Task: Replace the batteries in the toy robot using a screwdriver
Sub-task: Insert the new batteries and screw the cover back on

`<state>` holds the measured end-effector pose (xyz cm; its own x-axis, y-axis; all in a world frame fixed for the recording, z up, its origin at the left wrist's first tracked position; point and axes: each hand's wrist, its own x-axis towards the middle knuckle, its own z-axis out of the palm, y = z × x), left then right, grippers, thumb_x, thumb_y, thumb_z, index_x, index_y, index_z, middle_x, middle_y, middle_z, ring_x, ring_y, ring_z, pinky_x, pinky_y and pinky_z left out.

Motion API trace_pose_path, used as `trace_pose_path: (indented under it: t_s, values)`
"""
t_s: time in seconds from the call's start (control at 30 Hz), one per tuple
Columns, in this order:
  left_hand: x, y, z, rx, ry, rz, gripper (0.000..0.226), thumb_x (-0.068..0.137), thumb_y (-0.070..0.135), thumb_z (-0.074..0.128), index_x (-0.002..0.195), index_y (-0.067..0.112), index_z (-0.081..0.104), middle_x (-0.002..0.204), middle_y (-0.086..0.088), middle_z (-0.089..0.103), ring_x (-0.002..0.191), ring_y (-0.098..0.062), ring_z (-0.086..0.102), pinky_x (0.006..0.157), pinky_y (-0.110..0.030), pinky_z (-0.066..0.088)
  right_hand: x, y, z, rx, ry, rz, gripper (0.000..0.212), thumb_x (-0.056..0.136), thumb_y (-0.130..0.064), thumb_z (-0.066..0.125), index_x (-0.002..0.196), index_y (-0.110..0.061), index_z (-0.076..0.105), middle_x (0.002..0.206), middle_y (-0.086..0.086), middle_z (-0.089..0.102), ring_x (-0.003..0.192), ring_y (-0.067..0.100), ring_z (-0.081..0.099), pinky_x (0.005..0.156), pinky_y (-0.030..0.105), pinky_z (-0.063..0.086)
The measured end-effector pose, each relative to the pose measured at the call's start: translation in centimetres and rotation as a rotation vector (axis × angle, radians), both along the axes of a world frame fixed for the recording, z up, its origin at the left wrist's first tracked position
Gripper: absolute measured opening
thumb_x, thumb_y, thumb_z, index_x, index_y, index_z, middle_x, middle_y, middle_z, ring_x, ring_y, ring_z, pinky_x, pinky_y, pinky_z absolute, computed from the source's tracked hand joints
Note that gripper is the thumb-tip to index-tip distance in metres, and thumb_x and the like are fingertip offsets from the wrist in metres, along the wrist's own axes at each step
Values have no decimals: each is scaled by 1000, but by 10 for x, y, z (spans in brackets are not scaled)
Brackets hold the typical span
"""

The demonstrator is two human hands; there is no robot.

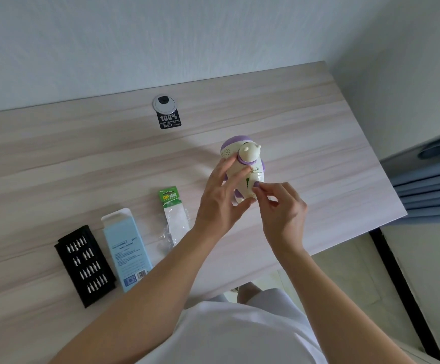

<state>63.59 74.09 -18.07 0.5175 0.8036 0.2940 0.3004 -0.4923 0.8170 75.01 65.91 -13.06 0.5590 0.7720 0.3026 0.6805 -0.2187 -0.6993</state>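
Observation:
A cream and purple toy robot (242, 160) is held above the desk, right of centre. My left hand (222, 198) grips its body from the left, fingers and thumb curled round it. My right hand (279, 203) pinches at the robot's back, where a green sliver shows in a gap by the battery cover (250, 182). Whether my right fingers hold a small part I cannot tell. No screwdriver handle is in sight.
On the wooden desk (82, 166) lie a black tray of screwdriver bits (85, 265), a light blue box (127, 248) and an opened green battery pack (174, 214). A cable grommet (164, 103) with a black sticker sits at the back. The desk's right edge is close.

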Motion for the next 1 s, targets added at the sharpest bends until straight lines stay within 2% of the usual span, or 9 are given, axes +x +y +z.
trace_pose_path:
  t_s: [0.1, 0.27, 0.33, 0.43, 0.5, 0.6, 0.7, 0.77, 1.0]
  values:
    - [2, 1, 1, -6, -3, 22, 54, 85, 40, 67, 132, 14, 63, 154, -10, 44, 139, -29, 46, 103, -39, 51, -1, 1, -1, -8, -28, 19, 6, 89, -9, 74, 93, -6, 76, 85, 5, 68, 66, 14, 66, 60, 39, 59]
    - [5, 0, 6, -34, -14, 65, 50, 88, 43, 63, 129, 14, 65, 151, -8, 48, 137, -27, 50, 104, -37, 49, 2, 3, 0, -42, -68, 57, 4, 88, -10, 75, 92, -8, 75, 83, 6, 66, 65, 18, 69, 56, 40, 58]
    - [5, 1, 5, -47, -23, 69, 49, 87, 41, 66, 129, 14, 65, 151, -7, 49, 136, -25, 50, 106, -29, 47, 4, 4, 0, -62, -77, 66, 4, 88, -12, 74, 89, -8, 74, 81, 6, 64, 65, 20, 69, 55, 41, 57]
    - [5, 1, 5, -81, -41, 69, 47, 87, 37, 70, 129, 15, 65, 150, -6, 49, 135, -23, 51, 102, -5, 36, 5, 7, 0, -85, -93, 58, 5, 88, -13, 72, 85, -9, 71, 77, 5, 61, 63, 23, 67, 54, 42, 56]
    - [5, 2, 5, -86, -36, 71, 47, 87, 39, 69, 129, 16, 66, 150, -6, 49, 135, -22, 51, 101, -1, 31, 6, 9, -1, -105, -109, 40, 6, 87, -13, 71, 83, -10, 70, 75, 5, 59, 60, 26, 64, 52, 42, 55]
    - [3, 2, 3, -75, -7, 62, 48, 88, 43, 66, 129, 18, 66, 152, -4, 48, 135, -20, 51, 104, -6, 33, 6, 10, 0, -129, -128, 36, 9, 88, -15, 69, 81, -10, 67, 75, 5, 59, 59, 28, 63, 51, 42, 53]
    - [1, 3, 2, -79, 8, 56, 52, 84, 45, 66, 129, 19, 66, 152, -4, 47, 136, -21, 49, 107, -22, 42, 9, 10, 3, -141, -139, 62, 11, 90, -18, 67, 82, -10, 69, 76, 5, 60, 59, 30, 63, 50, 41, 52]
    - [1, 4, 2, -87, 9, 50, 53, 83, 46, 66, 129, 18, 66, 153, -4, 47, 137, -22, 49, 108, -28, 44, 11, 11, 4, -136, -142, 77, 12, 89, -19, 67, 82, -10, 70, 74, 5, 60, 58, 30, 63, 50, 41, 52]
    - [1, 3, 3, -90, -7, 67, 49, 85, 44, 67, 127, 18, 67, 152, -4, 48, 132, -21, 53, 103, -29, 47, 6, 11, 10, -182, -162, 49, 12, 87, -16, 68, 76, -10, 67, 70, 5, 57, 55, 30, 60, 48, 40, 50]
